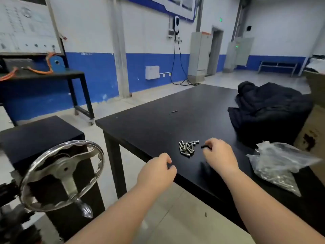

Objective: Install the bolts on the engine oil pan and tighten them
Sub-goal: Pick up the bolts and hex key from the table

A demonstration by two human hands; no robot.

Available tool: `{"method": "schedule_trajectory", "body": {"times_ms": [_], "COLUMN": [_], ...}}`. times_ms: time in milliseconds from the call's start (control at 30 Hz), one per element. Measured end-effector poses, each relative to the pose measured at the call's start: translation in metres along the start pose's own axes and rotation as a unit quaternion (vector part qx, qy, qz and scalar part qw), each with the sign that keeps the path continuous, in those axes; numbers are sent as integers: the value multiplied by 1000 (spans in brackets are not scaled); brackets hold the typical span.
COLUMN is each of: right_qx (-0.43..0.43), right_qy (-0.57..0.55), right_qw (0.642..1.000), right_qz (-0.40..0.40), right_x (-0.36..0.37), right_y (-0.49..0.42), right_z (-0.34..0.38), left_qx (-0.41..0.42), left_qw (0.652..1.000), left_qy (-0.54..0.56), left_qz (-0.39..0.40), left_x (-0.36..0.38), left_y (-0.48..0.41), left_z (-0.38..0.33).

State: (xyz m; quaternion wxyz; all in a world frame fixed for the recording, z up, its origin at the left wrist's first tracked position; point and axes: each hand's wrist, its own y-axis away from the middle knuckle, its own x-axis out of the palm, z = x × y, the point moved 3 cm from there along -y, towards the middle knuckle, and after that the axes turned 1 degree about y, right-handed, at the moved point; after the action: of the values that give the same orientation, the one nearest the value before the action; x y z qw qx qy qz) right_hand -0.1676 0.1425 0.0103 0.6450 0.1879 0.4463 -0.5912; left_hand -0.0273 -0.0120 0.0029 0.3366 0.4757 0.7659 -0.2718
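Bolts lie jumbled on table by its near edge, just left of my right grip, which pinches a short dark rod; left grip farther off, curled, can't tell if holding.

Head-worn view, forward and downward

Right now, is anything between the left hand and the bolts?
Nothing visible does: only black table lies between the left hand and the bolts. The right hand, gripping a black tool, is beyond them.
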Motion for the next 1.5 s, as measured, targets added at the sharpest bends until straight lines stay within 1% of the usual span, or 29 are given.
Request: {"method": "schedule_trajectory", "body": {"times_ms": [67,133,200,300,367,400,500,567,700,833,900,1000,1100,1233,1333,1500], "right_qx": [37,65,73,70,73,78,95,96,108,129,128,125,127,124,100,73], "right_qy": [101,182,220,236,208,173,1,-89,-162,-176,-180,-195,-207,-207,-151,-66], "right_qw": [994,980,970,966,972,979,995,991,979,970,969,965,961,962,977,994], "right_qz": [17,54,75,85,80,70,41,36,56,105,110,122,133,125,109,50], "right_x": [1,2,5,9,10,9,5,7,16,21,22,24,27,29,28,23], "right_y": [-13,-25,-33,-40,-42,-43,-51,-53,-56,-55,-54,-53,-52,-54,-54,-59], "right_z": [-7,-14,-18,-23,-27,-29,-35,-33,-30,-31,-31,-29,-29,-31,-31,-29], "left_qx": [10,22,39,61,58,52,21,4,-4,-22,-25,-31,-15,15,23,41], "left_qw": [1000,999,996,991,991,990,984,978,964,955,953,947,943,945,949,954], "left_qy": [-19,-34,-61,-90,-94,-107,-166,-204,-262,-293,-302,-320,-330,-326,-315,-297], "left_qz": [-2,-16,-43,-79,-78,-72,-58,-54,-48,-27,-20,16,31,17,9,-3], "left_x": [6,12,18,27,33,37,45,51,66,77,80,83,84,80,78,74], "left_y": [-10,-18,-26,-38,-46,-51,-64,-72,-88,-106,-112,-116,-114,-110,-107,-101], "left_z": [-3,-6,-11,-16,-21,-23,-30,-35,-45,-53,-56,-59,-61,-61,-62,-62]}}
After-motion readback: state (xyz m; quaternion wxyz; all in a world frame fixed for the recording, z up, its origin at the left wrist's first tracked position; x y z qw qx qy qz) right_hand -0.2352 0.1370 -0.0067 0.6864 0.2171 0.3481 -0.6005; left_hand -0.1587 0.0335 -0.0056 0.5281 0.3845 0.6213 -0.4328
